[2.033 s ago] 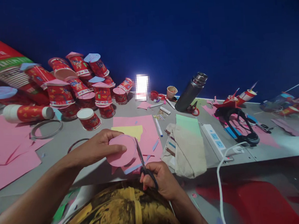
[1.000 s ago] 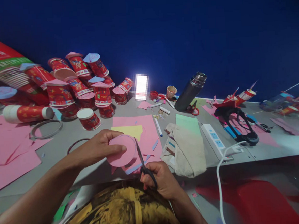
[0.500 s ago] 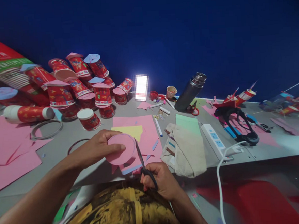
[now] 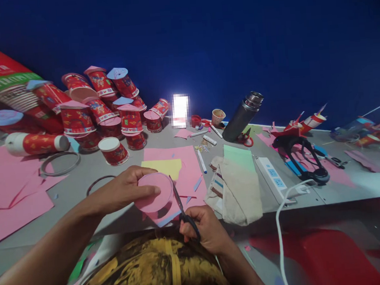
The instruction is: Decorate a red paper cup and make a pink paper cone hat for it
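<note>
Head view, left hand (image 4: pixel 131 186) pinching pink circle (image 4: pixel 153 200), right hand (image 4: pixel 204 226) gripping scissors (image 4: pixel 178 199), cloth (image 4: pixel 241 195) by table (image 4: pixel 67 199) front edge, red cups (image 4: pixel 131 121) toward back.

Your craft workspace: paper-hatted cups (image 4: pixel 130 120) and markers (image 4: pixel 201 161) left of the flask (image 4: pixel 242 119); far right of it, blurred, apparently more cups (image 4: pixel 369 139).

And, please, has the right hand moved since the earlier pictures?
No. Against the beige cloth, the right hand, holding the scissors, shows no clear shift in any direction, staying just to its left.
</note>
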The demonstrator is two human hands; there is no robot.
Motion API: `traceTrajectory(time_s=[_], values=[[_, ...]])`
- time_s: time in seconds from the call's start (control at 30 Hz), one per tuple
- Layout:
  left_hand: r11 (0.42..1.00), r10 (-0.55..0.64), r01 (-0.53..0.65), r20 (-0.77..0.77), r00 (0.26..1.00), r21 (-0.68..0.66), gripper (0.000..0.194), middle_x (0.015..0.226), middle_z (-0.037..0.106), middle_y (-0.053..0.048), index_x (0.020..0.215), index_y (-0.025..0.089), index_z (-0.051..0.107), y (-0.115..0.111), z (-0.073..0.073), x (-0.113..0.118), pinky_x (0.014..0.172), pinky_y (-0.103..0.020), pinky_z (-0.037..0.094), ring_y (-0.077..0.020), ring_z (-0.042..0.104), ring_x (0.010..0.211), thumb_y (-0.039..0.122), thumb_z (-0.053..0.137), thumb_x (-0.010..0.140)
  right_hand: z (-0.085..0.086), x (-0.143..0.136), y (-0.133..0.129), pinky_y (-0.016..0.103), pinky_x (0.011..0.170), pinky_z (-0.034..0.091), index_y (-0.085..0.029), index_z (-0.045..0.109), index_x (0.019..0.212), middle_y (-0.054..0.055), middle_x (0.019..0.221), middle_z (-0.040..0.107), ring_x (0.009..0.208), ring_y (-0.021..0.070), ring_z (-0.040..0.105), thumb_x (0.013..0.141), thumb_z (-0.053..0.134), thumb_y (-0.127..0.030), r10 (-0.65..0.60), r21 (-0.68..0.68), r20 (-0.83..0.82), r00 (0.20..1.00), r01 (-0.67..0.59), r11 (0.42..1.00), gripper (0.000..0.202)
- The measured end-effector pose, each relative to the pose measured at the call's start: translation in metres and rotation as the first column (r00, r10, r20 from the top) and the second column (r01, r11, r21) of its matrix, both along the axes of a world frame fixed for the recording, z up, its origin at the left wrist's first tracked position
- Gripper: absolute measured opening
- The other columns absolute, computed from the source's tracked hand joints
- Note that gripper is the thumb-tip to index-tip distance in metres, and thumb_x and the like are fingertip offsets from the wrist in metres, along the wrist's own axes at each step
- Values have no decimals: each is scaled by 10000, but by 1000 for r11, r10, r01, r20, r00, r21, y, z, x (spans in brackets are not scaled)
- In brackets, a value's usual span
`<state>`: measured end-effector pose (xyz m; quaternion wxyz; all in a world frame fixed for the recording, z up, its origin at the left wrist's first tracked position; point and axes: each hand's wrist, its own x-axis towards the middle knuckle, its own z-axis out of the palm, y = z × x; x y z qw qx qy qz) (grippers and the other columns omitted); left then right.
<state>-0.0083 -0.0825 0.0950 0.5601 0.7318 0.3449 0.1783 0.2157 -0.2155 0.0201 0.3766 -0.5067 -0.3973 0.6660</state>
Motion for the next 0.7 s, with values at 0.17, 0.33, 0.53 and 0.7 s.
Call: traceTrajectory(time_s=[0.17,0.33,0.53,0.7], values=[[991,-9,11,14,1000,-131,297,798,767,-35,917,120,795,-1,0,-3,585,-189,499,-146,643,670,405,729,866,0,-1,0,238,556,437,-198,642,652,-37,580,610,528,111,527,632,837,-427,-5,-13,-40,999,4,1000,301],[985,-6,8,7,1000,-171,312,759,762,-28,894,154,811,-1,-1,-2,547,-199,503,-155,645,624,454,770,816,1,-1,-1,243,587,471,-198,652,683,-30,608,636,546,120,558,648,779,-371,32,8,-39,999,-32,999,217],[986,33,-31,11,999,-165,262,754,768,-26,848,183,817,-1,1,0,545,-197,511,-156,644,629,431,790,769,3,-2,0,240,574,465,-199,656,678,-30,591,637,541,123,553,649,758,-359,38,16,-27,999,-37,999,192],[983,77,-76,0,997,-166,269,779,776,-28,873,195,839,-2,-1,0,571,-199,525,-158,652,654,433,804,751,3,-2,1,240,558,446,-202,657,684,-32,590,642,533,121,540,645,782,-374,23,8,-25,999,-23,1000,216]])
